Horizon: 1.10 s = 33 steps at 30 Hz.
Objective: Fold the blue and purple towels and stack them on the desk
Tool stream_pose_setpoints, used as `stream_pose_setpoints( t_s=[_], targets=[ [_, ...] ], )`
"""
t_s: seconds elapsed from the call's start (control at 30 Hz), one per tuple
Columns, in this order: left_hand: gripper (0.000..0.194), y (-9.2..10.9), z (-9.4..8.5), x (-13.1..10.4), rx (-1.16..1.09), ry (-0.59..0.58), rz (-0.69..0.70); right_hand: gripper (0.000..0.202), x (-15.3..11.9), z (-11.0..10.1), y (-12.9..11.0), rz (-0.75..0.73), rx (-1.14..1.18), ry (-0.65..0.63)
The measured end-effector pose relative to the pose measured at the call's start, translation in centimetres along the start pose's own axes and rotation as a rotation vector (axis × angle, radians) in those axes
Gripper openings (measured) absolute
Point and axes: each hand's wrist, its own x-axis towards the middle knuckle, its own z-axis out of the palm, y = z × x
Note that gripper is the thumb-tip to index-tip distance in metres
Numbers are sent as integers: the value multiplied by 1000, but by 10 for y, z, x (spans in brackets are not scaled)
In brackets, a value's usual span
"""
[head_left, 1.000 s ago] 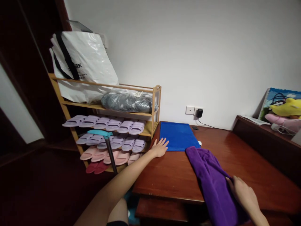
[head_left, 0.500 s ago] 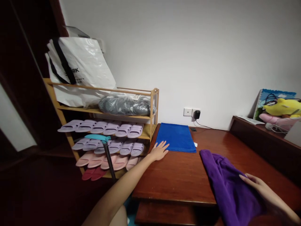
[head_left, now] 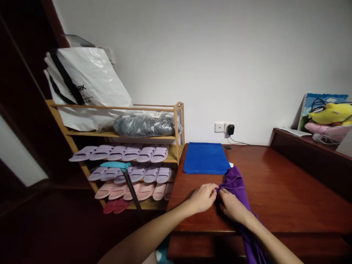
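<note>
A purple cloth (head_left: 235,184), soft like a towel, lies bunched on the wooden table (head_left: 286,194) and hangs over its front edge. My left hand (head_left: 205,197) pinches the cloth's left edge between thumb and fingers. Close beside it, my right hand (head_left: 231,205) has its fingers closed on the same cloth, the forearm crossing over the hanging part. Behind both hands lies a blue cloth (head_left: 206,158), folded flat into a neat rectangle, a white tag at its right corner. The purple cloth's top end reaches near that corner.
To the left stands a wooden shoe rack (head_left: 179,146) with rows of slippers (head_left: 137,152), a white bag (head_left: 90,77) and a plastic-wrapped grey bundle (head_left: 145,124). A teal-topped handle (head_left: 115,165) leans before it. A black plug (head_left: 230,129) and a yellow plush toy (head_left: 332,113) are behind.
My left hand has left the blue cloth and come down to the purple cloth. My right hand has moved left, drawing the purple cloth with it toward the blue one.
</note>
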Motion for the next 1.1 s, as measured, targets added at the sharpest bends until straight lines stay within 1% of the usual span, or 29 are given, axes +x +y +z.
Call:
stream_pose_setpoints(
  t_s=[0.03, 0.1, 0.17, 0.23, 0.3, 0.33, 0.37, 0.43, 0.5, 0.57, 0.63, 0.67, 0.73, 0.83, 0.9, 0.97, 1.03, 1.1],
  targets=[
    [32, -1, 2, -2, -39, -17, -31, 40, -3, 3, -4, 10, -14, -3],
    [32, -5, 6, -1, -114, -44, -81, 39, -10, 0, -11, 12, -24, -23],
    [31, -9, 11, 3, -145, -45, -95, 35, -16, -13, -14, -27, -9, -70],
    [29, -10, 14, 9, -117, -44, -78, 29, -19, -30, -12, -78, 35, -177],
    [28, -9, 16, 15, -47, -41, -68, 26, -18, -46, -6, -59, 76, -279],
    [27, -8, 17, 19, -5, -32, -72, 27, -16, -52, -1, -15, 82, -298],
    [27, -7, 19, 23, 24, -19, -89, 29, -13, -57, 3, 45, 73, -287],
    [29, -5, 22, 33, 32, 5, -141, 36, -5, -58, 13, 181, 8, -204],
    [23, -4, 27, 44, -12, 12, -195, 39, 2, -53, 20, 295, -96, -87],
    [16, -5, 32, 54, -61, 13, -223, 40, 8, -43, 23, 369, -212, 35],
    [18, -6, 38, 62, -100, 19, -236, 42, 12, -33, 24, 398, -296, 124],
    [18, -7, 41, 65, -122, 20, -245, 43, 13, -29, 24, 403, -319, 148],
    [18, -9, 47, 66, -169, 14, -272, 41, 14, -24, 24, 405, -329, 160],
    [21, -11, 52, 63, -220, 9, -315, 28, 16, -22, 26, 401, -291, 154],
    [23, -14, 50, 59, -224, 23, -326, 21, 15, -26, 31, 398, -243, 150],
    [25, -18, 43, 53, -205, 50, -320, 18, 10, -36, 39, 400, -178, 137],
    [29, -24, 32, 45, -183, 75, -305, 15, 0, -54, 54, 393, -102, 121],
    [34, -32, 19, 34, -169, 89, -289, 15, -14, -77, 76, 387, -27, 109]
  ],
)
